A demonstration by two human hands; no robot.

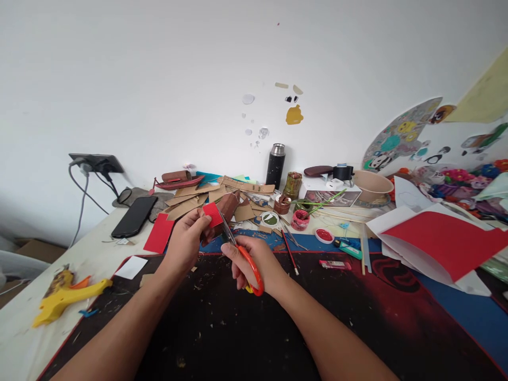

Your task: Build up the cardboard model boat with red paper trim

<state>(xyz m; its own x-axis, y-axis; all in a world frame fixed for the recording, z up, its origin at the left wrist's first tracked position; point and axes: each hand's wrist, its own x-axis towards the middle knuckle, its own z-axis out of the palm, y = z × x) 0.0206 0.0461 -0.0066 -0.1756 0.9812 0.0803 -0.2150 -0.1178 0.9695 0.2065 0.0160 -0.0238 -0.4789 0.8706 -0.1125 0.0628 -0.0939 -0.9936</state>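
Observation:
My left hand (188,233) pinches a small piece of red paper (213,214) between thumb and fingers, above the far part of the dark mat. My right hand (254,263) is closed around the orange handles of a pair of scissors (256,272). The scissor blades point up and left and meet the right edge of the red piece; I cannot tell how far they are apart. Just behind the blades lies a brown rolled shape (228,203), partly covered by the red piece. A larger red sheet (159,233) lies left of my left hand.
A yellow glue gun (69,299) and a black phone (134,217) lie at left. Cardboard scraps (190,203), a small model boat (178,181) and a black flask (275,166) stand along the wall. Jars of paint (300,219), a lighter (334,264) and a red-and-white sheet (444,238) are at right.

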